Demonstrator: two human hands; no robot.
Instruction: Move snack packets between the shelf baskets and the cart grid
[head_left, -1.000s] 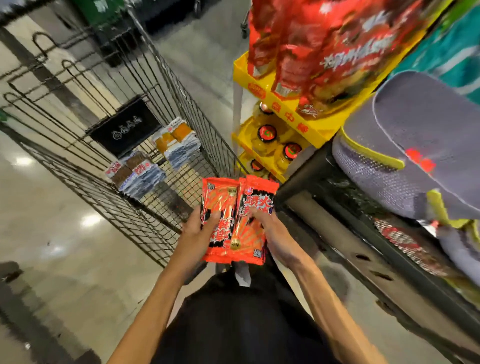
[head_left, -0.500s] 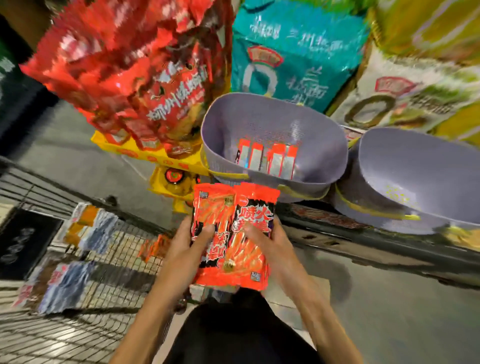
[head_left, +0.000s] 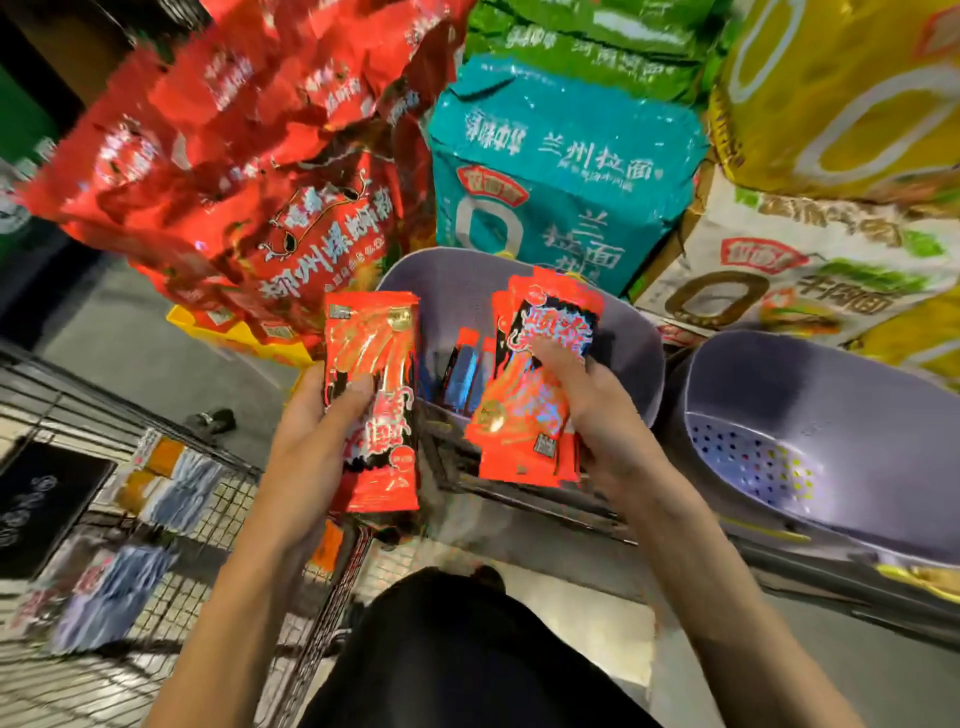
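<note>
My left hand (head_left: 317, 441) grips a red snack packet (head_left: 376, 364) upright, just left of a purple shelf basket (head_left: 441, 280). My right hand (head_left: 602, 415) holds a small stack of the same red packets (head_left: 530, 415) over that basket's front rim. Inside the basket stand a few more packets (head_left: 465, 364), partly hidden by the stack. A second purple basket (head_left: 810, 395), perforated at the bottom, sits to the right and looks empty. The wire cart grid (head_left: 208, 519) lies lower left with orange and blue packets (head_left: 166, 483) on it.
Big red bags (head_left: 249, 171), a teal noodle bag (head_left: 561, 176) and yellow and white bags (head_left: 810, 260) hang over the baskets. A yellow display tray (head_left: 208, 322) is behind the left packet. A black sign (head_left: 41, 504) sits in the cart. A dark shelf rail (head_left: 545, 499) runs under the baskets.
The two hands have split the packets apart: the left keeps one, the right carries the rest up toward the left basket. The view has swung from the cart to the shelf.
</note>
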